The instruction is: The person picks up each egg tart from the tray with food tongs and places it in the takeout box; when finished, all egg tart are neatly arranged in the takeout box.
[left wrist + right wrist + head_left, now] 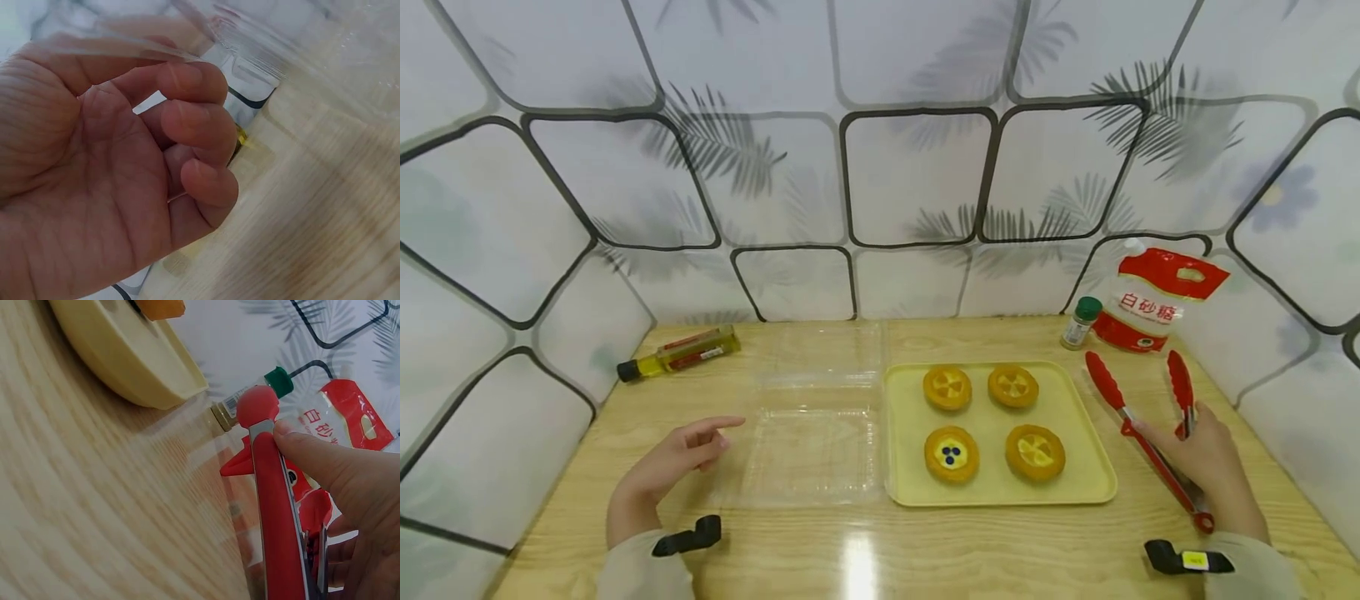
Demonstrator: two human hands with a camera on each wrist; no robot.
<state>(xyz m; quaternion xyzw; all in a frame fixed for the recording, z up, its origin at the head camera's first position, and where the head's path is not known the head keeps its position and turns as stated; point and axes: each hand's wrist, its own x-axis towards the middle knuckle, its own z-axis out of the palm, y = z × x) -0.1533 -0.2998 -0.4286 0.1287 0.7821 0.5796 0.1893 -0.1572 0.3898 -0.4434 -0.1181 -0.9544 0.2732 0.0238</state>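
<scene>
In the head view my right hand grips a pair of red-and-silver tongs, whose two arms are spread apart. The right wrist view shows the thumb lying along one red arm of the tongs. My left hand has its index finger extended beside the left edge of a clear plastic clamshell box, which lies with its lid folded back. Close up, the left hand's other fingers are loosely bent, and clear plastic crosses in front of the thumb. Whether the fingertips touch the box I cannot tell.
Right of the box, a yellow tray bears several tarts, one topped with blueberries. A green-capped jar and a red-and-white sugar bag stand at the back right. An oil bottle lies at the back left, near the wall.
</scene>
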